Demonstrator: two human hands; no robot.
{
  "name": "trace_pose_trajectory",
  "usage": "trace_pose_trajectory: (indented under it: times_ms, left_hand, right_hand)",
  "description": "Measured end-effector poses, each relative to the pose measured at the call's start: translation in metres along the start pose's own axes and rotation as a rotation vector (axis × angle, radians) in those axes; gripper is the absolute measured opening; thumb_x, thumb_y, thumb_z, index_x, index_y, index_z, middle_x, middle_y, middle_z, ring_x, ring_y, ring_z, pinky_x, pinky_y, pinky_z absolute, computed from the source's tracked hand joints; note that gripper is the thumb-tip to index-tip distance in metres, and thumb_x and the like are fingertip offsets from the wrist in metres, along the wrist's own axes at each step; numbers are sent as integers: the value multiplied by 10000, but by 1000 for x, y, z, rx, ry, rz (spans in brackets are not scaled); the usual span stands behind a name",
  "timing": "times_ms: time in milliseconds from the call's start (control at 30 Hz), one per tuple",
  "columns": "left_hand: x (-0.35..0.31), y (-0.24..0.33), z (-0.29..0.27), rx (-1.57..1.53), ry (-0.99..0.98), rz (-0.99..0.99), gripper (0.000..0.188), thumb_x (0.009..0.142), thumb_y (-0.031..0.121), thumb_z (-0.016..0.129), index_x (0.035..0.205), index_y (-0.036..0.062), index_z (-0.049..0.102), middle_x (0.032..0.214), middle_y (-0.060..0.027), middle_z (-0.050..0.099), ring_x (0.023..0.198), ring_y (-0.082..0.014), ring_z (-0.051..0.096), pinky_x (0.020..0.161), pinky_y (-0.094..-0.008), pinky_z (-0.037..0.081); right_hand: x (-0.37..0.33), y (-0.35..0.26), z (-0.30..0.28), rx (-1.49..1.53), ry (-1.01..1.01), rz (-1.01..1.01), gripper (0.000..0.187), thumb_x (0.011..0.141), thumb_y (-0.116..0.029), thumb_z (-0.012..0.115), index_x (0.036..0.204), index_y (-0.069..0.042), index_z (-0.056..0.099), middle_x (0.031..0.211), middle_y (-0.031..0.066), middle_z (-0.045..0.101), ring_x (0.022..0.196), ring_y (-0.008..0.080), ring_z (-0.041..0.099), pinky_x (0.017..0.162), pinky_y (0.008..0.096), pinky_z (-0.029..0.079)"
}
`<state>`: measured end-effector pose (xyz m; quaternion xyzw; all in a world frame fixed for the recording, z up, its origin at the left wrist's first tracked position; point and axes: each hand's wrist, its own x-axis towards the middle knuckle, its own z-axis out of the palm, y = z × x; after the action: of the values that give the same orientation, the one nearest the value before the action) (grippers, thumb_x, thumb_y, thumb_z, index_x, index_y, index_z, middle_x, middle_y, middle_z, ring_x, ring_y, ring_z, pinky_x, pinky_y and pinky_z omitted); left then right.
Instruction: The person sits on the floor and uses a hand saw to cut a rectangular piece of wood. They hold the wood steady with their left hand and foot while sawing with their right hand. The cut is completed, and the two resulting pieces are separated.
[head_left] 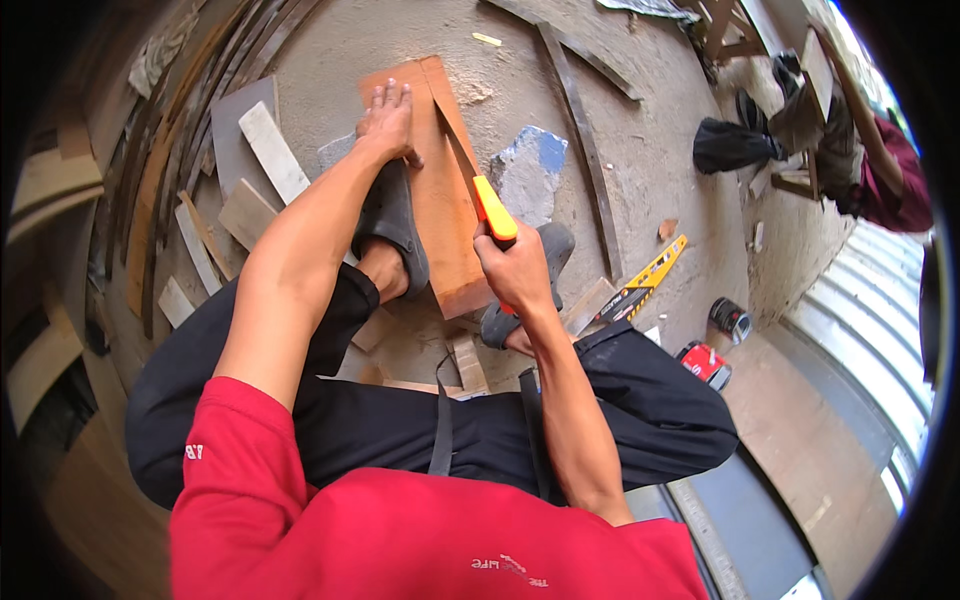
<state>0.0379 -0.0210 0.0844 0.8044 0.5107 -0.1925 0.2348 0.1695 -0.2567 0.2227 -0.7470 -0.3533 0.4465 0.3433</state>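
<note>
A reddish-brown wooden board (440,215) lies lengthwise between my feet, partly raised off the ground. My left hand (386,122) presses flat on its far left part, fingers spread. My right hand (519,268) is wrapped round the yellow-and-orange handle of a handsaw (493,208). The saw's thin blade reaches away from me along the board's right side, its tip near the far end. Sawdust (475,92) lies on the ground by that end. My left foot, in a grey clog (390,225), rests against the board's left edge.
Long dark wood strips (585,140) lie to the right, beside a blue-marked broken slab (535,170). A yellow-and-black flat piece (655,278), a black cylinder (730,320) and a red object (705,365) are near my right knee. Offcuts (272,150) lie left. Another person (890,180) is at far right.
</note>
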Motion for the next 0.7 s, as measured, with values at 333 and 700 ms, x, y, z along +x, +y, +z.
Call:
trace_pose_trajectory:
  times_ms: [333,700]
  left_hand:
    - [12,-8,12,63,16,37,1443,474,384,979,1578,30,120,1637,-255,68,1517,-418,91,1223,-459,229]
    - [11,-4,11,111,-10,-15,1421,500,361,974,1585,58,109,1648,-223,70,1521,-402,97,1201,-488,281]
  right_hand:
    - [-11,5,18,95,76,-89,184,825,-157,665,861,16,615,695,215,610,613,379,605,602,434,477]
    - [-5,12,9,108,17,-20,151,826,-114,647,831,33,613,701,207,599,607,298,598,619,396,484]
